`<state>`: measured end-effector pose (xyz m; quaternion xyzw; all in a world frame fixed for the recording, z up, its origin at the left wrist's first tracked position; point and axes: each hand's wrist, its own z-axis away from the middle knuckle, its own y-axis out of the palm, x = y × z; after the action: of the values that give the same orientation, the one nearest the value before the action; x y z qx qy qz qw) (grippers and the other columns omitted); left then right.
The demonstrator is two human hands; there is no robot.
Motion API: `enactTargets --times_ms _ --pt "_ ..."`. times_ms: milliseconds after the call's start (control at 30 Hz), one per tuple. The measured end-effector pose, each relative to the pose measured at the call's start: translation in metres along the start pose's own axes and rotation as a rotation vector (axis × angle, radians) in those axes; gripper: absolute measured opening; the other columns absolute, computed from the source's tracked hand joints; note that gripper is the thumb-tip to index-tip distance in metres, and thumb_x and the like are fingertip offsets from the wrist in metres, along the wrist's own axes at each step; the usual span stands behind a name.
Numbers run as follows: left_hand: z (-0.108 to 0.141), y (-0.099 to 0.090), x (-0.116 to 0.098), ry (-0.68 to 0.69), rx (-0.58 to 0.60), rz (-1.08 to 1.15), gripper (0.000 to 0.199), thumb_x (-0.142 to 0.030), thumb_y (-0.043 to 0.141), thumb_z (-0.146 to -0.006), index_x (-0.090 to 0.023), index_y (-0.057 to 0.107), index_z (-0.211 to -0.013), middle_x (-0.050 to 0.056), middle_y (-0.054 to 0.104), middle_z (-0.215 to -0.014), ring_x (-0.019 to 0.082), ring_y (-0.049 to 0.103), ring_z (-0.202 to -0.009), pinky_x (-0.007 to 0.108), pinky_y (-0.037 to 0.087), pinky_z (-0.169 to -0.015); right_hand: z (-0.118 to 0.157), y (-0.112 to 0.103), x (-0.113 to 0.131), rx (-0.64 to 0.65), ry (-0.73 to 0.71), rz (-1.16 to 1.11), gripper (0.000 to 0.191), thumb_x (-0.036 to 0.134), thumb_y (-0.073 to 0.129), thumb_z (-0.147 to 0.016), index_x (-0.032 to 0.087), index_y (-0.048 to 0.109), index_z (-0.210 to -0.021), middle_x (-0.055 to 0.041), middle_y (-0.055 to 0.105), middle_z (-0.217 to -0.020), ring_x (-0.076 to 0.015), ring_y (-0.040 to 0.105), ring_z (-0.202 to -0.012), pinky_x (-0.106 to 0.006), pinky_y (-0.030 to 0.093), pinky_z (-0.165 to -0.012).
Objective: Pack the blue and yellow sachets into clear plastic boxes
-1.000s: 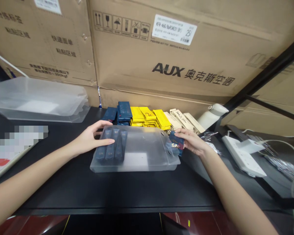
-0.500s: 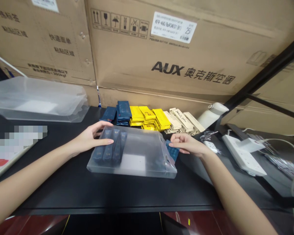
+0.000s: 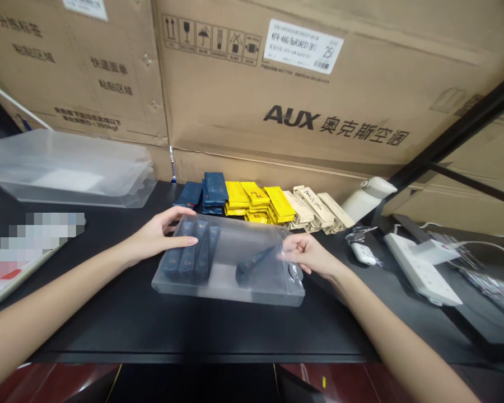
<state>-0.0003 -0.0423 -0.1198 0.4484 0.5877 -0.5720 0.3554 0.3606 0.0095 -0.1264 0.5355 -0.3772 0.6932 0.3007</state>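
Three blue packets [image 3: 193, 249] lie in clear case [image 3: 231, 235] at nine o'clock, left hand [image 3: 163, 238] gripping it, right hand [image 3: 311, 254] pinching slanted fourth packet [image 3: 254, 267] at three, piles [image 3: 256, 196] left outside at twelve.

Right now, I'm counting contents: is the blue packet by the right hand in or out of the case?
In: the packet shows dimly through the case, near the right hand.

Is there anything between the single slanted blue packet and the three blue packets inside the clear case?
No visible obstacle separates the slanted packet from the three packets; the gap shows just a flat-looking white patch.
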Motion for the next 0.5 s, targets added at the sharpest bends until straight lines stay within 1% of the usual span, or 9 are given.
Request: enactTargets --times_ms 67,133,200,233,300,367,400,433,500 --pt "0.000 0.001 0.000 -0.011 0.005 0.013 0.055 -0.045 0.081 -0.063 -0.024 0.061 -0.110 0.008 0.062 -0.127 0.030 0.060 -0.117 0.048 0.046 -0.102 0.002 0.010 -0.001 -0.013 0.011 0.018 0.024 0.031 0.081 -0.069 0.015 0.064 -0.074 0.0083 0.055 -0.040 -0.0027 0.040 -0.024 -0.011 0.023 -0.025" --pt "0.001 0.002 0.000 -0.013 0.009 0.029 0.057 -0.046 0.081 -0.063 -0.024 0.061 -0.110 0.008 0.062 -0.126 0.031 0.061 -0.115 0.049 0.047 -0.101 0.004 0.016 0.001 -0.024 0.036 0.006 0.025 0.036 0.078 -0.073 0.015 0.066 -0.081 0.0060 0.057 -0.039 -0.0065 0.046 -0.026 -0.012 0.030 -0.026" --pt "0.001 0.002 0.000 -0.008 0.012 0.033 0.057 -0.047 0.081 -0.063 -0.024 0.061 -0.111 0.008 0.062 -0.126 0.031 0.061 -0.115 0.050 0.048 -0.100 0.007 0.017 0.006 0.006 0.060 -0.015 0.027 0.037 0.076 -0.075 0.015 0.070 -0.089 0.0000 0.068 -0.052 -0.0098 0.058 -0.035 -0.014 0.040 -0.031" --pt "0.001 0.002 0.000 -0.006 0.014 0.033 0.057 -0.047 0.081 -0.063 -0.024 0.061 -0.111 0.008 0.062 -0.126 0.031 0.061 -0.114 0.051 0.048 -0.100 0.007 0.016 0.009 0.042 0.068 -0.028 0.028 0.037 0.075 -0.076 0.016 0.071 -0.094 -0.0031 0.073 -0.064 -0.0116 0.065 -0.045 -0.015 0.045 -0.036" --pt "0.001 0.003 0.001 -0.002 0.014 0.031 0.057 -0.047 0.081 -0.063 -0.023 0.061 -0.111 0.009 0.062 -0.126 0.031 0.062 -0.114 0.050 0.049 -0.099 0.009 0.012 0.016 0.126 0.070 -0.056 0.030 0.037 0.074 -0.078 0.019 0.072 -0.102 -0.0061 0.077 -0.086 -0.0146 0.073 -0.068 -0.018 0.055 -0.050" --pt "0.001 0.003 0.003 0.001 0.017 0.028 0.057 -0.047 0.081 -0.064 -0.023 0.061 -0.111 0.008 0.063 -0.125 0.030 0.063 -0.112 0.049 0.050 -0.097 0.011 0.008 0.023 0.186 0.071 -0.082 0.032 0.036 0.073 -0.078 0.020 0.072 -0.105 -0.0069 0.076 -0.097 -0.0172 0.073 -0.085 -0.023 0.059 -0.065" --pt "0.001 0.003 0.003 0.005 0.018 0.025 0.057 -0.047 0.081 -0.064 -0.023 0.060 -0.112 0.008 0.063 -0.125 0.030 0.063 -0.112 0.048 0.050 -0.097 0.012 0.006 0.025 0.198 0.074 -0.091 0.033 0.035 0.074 -0.077 0.020 0.072 -0.106 -0.0072 0.075 -0.100 -0.0177 0.073 -0.088 -0.026 0.059 -0.072" --pt "0.001 0.003 0.004 0.011 0.020 0.022 0.057 -0.047 0.080 -0.064 -0.024 0.060 -0.112 0.008 0.063 -0.125 0.030 0.063 -0.112 0.048 0.050 -0.098 0.013 0.005 0.027 0.197 0.076 -0.092 0.033 0.034 0.074 -0.077 0.019 0.072 -0.106 -0.0077 0.075 -0.101 -0.0180 0.073 -0.089 -0.027 0.059 -0.075" --pt "0.001 0.004 0.004 0.024 0.018 0.017 0.056 -0.047 0.080 -0.065 -0.024 0.061 -0.112 0.008 0.063 -0.124 0.030 0.063 -0.112 0.049 0.050 -0.098 0.015 0.001 0.029 0.188 0.081 -0.065 0.035 0.032 0.075 -0.076 0.019 0.071 -0.108 -0.0087 0.073 -0.106 -0.0181 0.072 -0.088 -0.028 0.060 -0.074"
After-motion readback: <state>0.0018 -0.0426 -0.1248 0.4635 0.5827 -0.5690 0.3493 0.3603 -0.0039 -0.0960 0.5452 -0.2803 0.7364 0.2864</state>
